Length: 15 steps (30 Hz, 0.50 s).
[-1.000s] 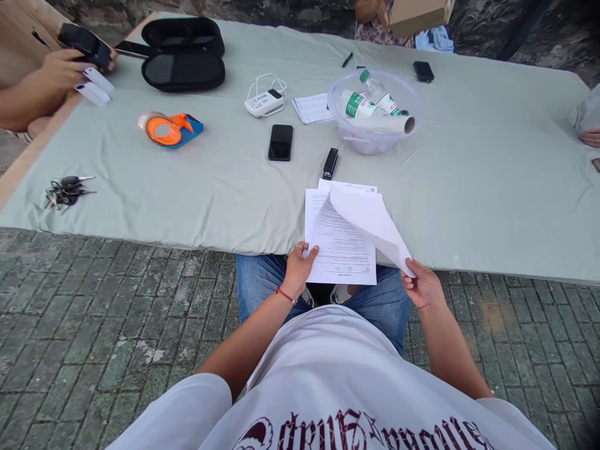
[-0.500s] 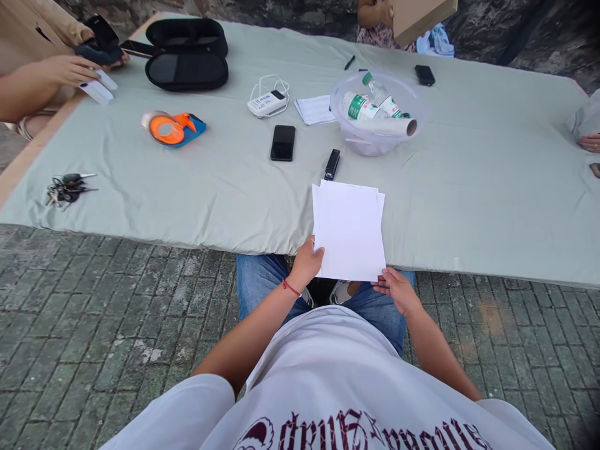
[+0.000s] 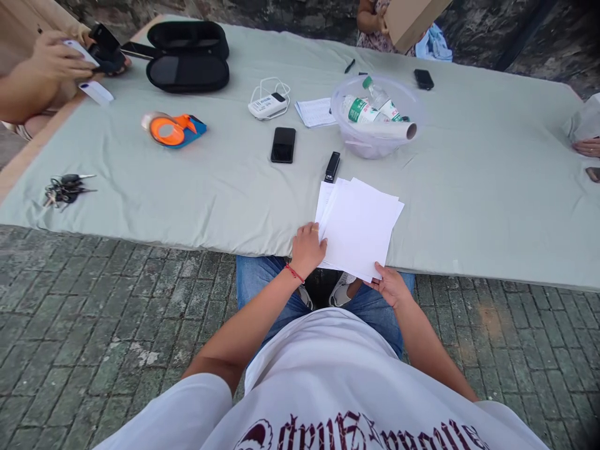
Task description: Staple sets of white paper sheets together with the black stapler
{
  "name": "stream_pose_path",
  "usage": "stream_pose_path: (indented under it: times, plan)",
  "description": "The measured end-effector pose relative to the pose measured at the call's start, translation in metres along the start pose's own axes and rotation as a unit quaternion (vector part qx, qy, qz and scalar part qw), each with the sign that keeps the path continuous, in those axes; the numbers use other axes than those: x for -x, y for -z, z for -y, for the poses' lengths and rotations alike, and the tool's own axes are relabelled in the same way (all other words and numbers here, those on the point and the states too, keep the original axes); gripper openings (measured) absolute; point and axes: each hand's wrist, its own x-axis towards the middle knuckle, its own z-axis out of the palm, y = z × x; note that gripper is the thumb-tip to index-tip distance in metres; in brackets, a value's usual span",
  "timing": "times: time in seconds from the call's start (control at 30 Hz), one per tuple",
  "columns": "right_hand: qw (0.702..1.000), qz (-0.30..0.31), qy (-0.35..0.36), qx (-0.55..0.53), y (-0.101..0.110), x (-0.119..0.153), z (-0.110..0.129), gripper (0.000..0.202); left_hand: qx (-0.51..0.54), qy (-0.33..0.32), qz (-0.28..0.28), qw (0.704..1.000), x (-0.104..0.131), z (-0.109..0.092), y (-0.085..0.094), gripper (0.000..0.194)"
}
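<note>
Several white sheets of paper (image 3: 360, 228) lie loosely stacked and fanned at the table's near edge, their lower end jutting over it. At their left edge is my left hand (image 3: 309, 251), thumb over the paper and fingers curled along the side. My right hand (image 3: 390, 286) pinches the lower right corner, thumb on top and fingers beneath. A sheet with faint print (image 3: 323, 199) shows under the stack on the left. Just beyond the paper's far edge lies a black stapler (image 3: 332, 167).
A clear plastic basin (image 3: 372, 147) holds bottles and a roll. Around it are printed papers (image 3: 315, 112), a black phone (image 3: 283, 145), and a white corded device (image 3: 268, 106). Further left are an orange tape dispenser (image 3: 171, 130), keys (image 3: 68, 189), and a black case (image 3: 187, 72). Other people's hands work at the edges.
The upper sheets have turned clockwise and shifted right, uncovering a printed sheet beneath. My left hand has moved slightly forward. At far left, another person has lifted a white item.
</note>
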Motion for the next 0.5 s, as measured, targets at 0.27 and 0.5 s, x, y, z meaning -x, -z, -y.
stream_pose_path:
  times: [0.27, 0.5]
  plan:
    - [0.992, 0.079, -0.014, 0.101, 0.027, 0.02, 0.008, 0.04, 0.103, 0.015, -0.03, 0.994, 0.047, 0.02, 0.008, 0.032]
    - [0.997, 0.059, -0.023, 0.053, 0.032, 0.001, 0.009, 0.04, 0.221, 0.196, -0.033, 0.955, 0.064, 0.056, 0.022, 0.02]
